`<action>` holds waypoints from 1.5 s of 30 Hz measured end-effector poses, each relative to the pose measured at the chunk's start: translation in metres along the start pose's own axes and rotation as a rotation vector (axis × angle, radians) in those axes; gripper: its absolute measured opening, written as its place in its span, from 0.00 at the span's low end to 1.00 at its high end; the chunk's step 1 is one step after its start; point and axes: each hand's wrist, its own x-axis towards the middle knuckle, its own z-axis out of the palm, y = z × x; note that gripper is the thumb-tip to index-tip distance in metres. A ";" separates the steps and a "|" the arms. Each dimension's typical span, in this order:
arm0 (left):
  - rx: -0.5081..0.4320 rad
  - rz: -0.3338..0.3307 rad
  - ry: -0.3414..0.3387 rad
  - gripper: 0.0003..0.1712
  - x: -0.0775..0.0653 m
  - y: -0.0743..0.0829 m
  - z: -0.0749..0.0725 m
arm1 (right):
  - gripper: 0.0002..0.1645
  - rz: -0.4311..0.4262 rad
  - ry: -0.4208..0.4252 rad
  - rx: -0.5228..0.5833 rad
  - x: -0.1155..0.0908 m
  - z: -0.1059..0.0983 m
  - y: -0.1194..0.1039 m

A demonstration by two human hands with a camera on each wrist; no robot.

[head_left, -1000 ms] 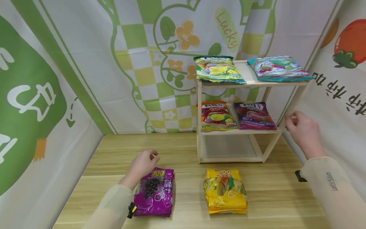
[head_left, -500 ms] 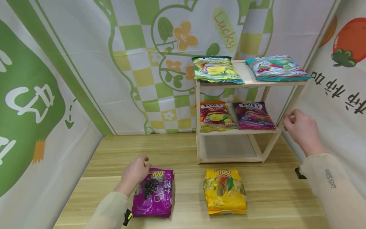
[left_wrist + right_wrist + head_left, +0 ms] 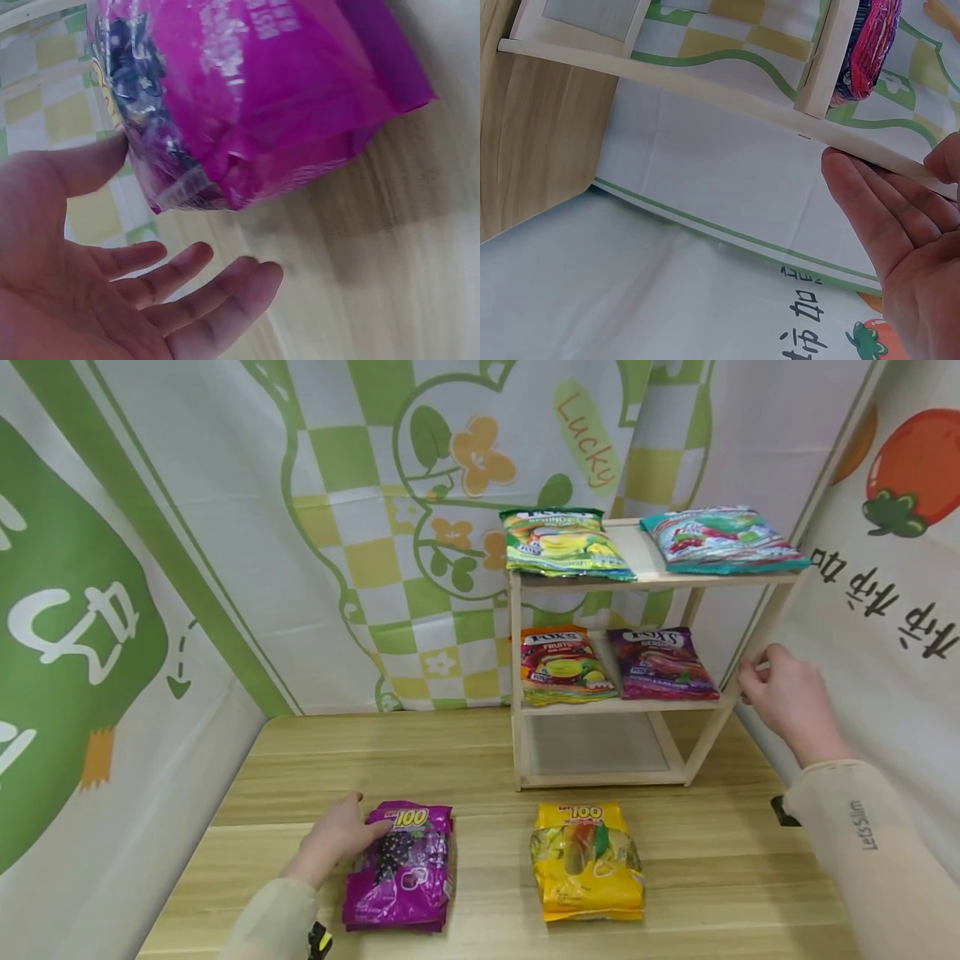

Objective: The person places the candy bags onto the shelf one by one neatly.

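Note:
My left hand [image 3: 337, 837] is at the left side of a purple candy bag [image 3: 401, 889] with a grape picture, lying on the wooden table. In the left wrist view the thumb [image 3: 97, 161] lies at the bag's edge, while the other fingers [image 3: 225, 300] reach out loosely below it, apart from the bag. With thumb and fingers, my right hand [image 3: 787, 702] pinches the right front post of a small wooden shelf [image 3: 607, 780]. The right wrist view shows the post [image 3: 855, 145] running between them. A yellow candy bag [image 3: 588, 868] with a mango picture lies in front of the shelf.
Green [image 3: 566, 545] and teal [image 3: 723, 542] candy bags lie on the shelf's top. Orange-red [image 3: 566, 668] and dark purple [image 3: 660, 667] Fox's bags rest on its middle level. Printed curtains [image 3: 337, 568] hang behind and on both sides of the table [image 3: 300, 760].
My left hand has come down and left from above the purple bag's top corner to its left side, its fingers spreading. The right hand stays on the post; the view has shifted slightly.

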 end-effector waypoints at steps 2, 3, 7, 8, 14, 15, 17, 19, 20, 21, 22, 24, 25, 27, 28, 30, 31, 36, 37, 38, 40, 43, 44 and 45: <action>-0.053 -0.020 -0.040 0.53 -0.001 -0.004 0.001 | 0.16 -0.003 0.004 0.001 0.000 0.000 -0.001; -0.074 -0.033 -0.054 0.55 -0.001 -0.006 0.002 | 0.16 -0.006 0.007 0.002 -0.001 0.000 -0.001; -0.134 -0.073 -0.102 0.60 -0.002 -0.013 0.004 | 0.15 -0.009 0.017 0.005 -0.002 0.000 -0.002; -0.140 -0.073 -0.109 0.62 -0.003 -0.015 0.005 | 0.15 -0.007 0.016 0.005 -0.002 0.000 -0.002; -0.186 -0.100 -0.154 0.66 -0.005 -0.020 0.007 | 0.16 0.016 -0.002 0.005 -0.001 0.001 -0.001; -0.195 -0.108 -0.164 0.66 -0.005 -0.021 0.007 | 0.17 0.019 -0.005 0.007 -0.001 0.001 0.000; -0.222 -0.114 -0.187 0.67 -0.006 -0.022 0.008 | 0.17 0.024 -0.008 0.007 -0.001 0.001 0.000; -0.267 -0.120 -0.209 0.66 -0.008 -0.023 0.009 | 0.17 0.026 -0.010 0.009 -0.001 0.001 0.000; -0.293 -0.125 -0.218 0.66 -0.009 -0.023 0.009 | 0.18 0.027 -0.011 0.010 -0.001 0.001 0.000; -0.320 -0.129 -0.225 0.65 -0.010 -0.024 0.010 | 0.18 0.026 -0.011 0.010 -0.001 0.001 0.000; -0.347 -0.131 -0.231 0.63 -0.011 -0.023 0.011 | 0.17 0.024 -0.010 0.009 -0.001 0.001 0.000; -0.398 -0.143 -0.241 0.60 -0.013 -0.024 0.012 | 0.17 0.019 -0.006 0.011 -0.001 0.001 0.000; -0.414 -0.146 -0.245 0.59 -0.013 -0.024 0.013 | 0.17 0.017 -0.004 0.012 -0.001 0.001 0.000; -0.433 -0.147 -0.249 0.59 -0.014 -0.024 0.014 | 0.17 0.011 0.003 0.013 -0.001 0.002 0.000; -0.440 -0.148 -0.250 0.58 -0.014 -0.025 0.015 | 0.17 0.010 0.007 0.014 -0.001 0.002 0.000; -0.447 -0.154 -0.251 0.59 -0.014 -0.025 0.016 | 0.16 0.005 0.015 0.015 -0.001 0.002 0.000; -0.448 -0.156 -0.250 0.59 -0.014 -0.026 0.016 | 0.16 0.002 0.020 0.015 -0.001 0.002 0.000; -0.464 -0.172 -0.237 0.55 -0.014 -0.027 0.020 | 0.16 -0.001 0.028 0.014 -0.002 0.002 0.000; -0.467 -0.172 -0.233 0.54 -0.014 -0.027 0.020 | 0.16 0.000 0.027 0.014 -0.002 0.002 0.000; -0.470 -0.173 -0.230 0.53 -0.015 -0.027 0.021 | 0.16 0.002 0.026 0.015 -0.002 0.002 0.000; -0.474 -0.172 -0.225 0.51 -0.015 -0.027 0.021 | 0.16 0.006 0.022 0.016 -0.002 0.002 -0.001; -0.476 -0.170 -0.219 0.49 -0.016 -0.026 0.022 | 0.16 0.006 0.019 0.018 -0.002 0.002 -0.001; -0.474 -0.170 -0.218 0.48 -0.017 -0.026 0.022 | 0.16 0.005 0.019 0.020 -0.002 0.002 -0.001; -0.471 -0.169 -0.215 0.47 -0.017 -0.026 0.023 | 0.16 0.004 0.020 0.019 -0.002 0.002 -0.001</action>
